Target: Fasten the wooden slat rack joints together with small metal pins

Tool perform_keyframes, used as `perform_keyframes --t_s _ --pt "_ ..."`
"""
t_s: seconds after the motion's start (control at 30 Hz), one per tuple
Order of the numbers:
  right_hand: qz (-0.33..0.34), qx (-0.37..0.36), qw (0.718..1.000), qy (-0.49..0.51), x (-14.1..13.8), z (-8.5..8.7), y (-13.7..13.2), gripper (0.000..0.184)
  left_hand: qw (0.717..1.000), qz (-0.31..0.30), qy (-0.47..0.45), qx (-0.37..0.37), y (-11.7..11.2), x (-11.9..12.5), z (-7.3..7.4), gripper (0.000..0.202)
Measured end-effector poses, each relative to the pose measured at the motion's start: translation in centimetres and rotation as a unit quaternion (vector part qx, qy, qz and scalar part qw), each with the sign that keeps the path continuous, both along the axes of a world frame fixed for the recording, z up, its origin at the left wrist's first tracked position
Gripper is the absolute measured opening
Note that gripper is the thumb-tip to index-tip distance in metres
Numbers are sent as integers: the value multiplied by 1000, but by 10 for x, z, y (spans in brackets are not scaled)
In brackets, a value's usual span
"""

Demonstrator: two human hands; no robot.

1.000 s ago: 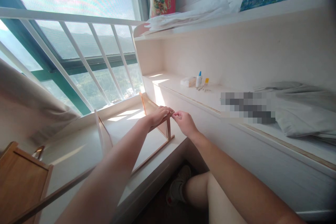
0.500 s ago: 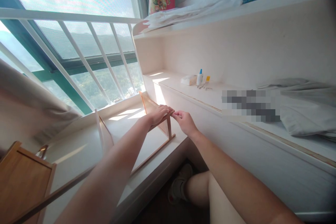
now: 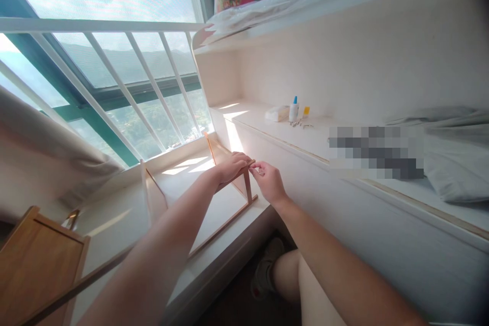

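Observation:
A light wooden frame with upright side panels stands on the white window ledge. My left hand lies on top of the frame's right upright panel, fingers curled over its upper edge. Just to the right, my right hand is closed in a pinch at the panel's top corner, on something too small to make out. The frame's other side panel stands further left on the ledge.
A wooden box sits at the lower left. On the shelf beyond the frame stand a small glue bottle, a white packet and small metal pieces. Grey bedding lies at the right. My knee and shoe show below.
Both hands stay at the panel's top corner. Only the view has shifted slightly, so the shelf things sit a little higher and further right.

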State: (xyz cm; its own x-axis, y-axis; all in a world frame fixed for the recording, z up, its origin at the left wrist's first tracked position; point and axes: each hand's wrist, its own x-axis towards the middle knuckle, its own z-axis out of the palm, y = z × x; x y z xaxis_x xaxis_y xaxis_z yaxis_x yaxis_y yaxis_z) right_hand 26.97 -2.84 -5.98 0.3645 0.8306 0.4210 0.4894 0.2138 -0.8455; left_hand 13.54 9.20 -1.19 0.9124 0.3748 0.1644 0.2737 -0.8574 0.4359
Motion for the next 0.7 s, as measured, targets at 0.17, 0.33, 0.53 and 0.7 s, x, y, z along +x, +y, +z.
perform_keyframes --t_s 0.17,0.33,0.53,0.7 --pt "-29 23 998 -42 -2 -5 -2 23 999 16 -12 -28 1 -2 -1 35" --pt "-42 50 997 -44 -5 -12 -1 24 998 35 -23 -53 -2 -2 1 36" --pt "-17 56 997 -57 -1 -9 3 24 997 56 -13 -52 -7 -3 9 28" --pt "-19 60 997 -42 -2 -12 2 25 997 52 -12 -50 -11 -3 13 27"
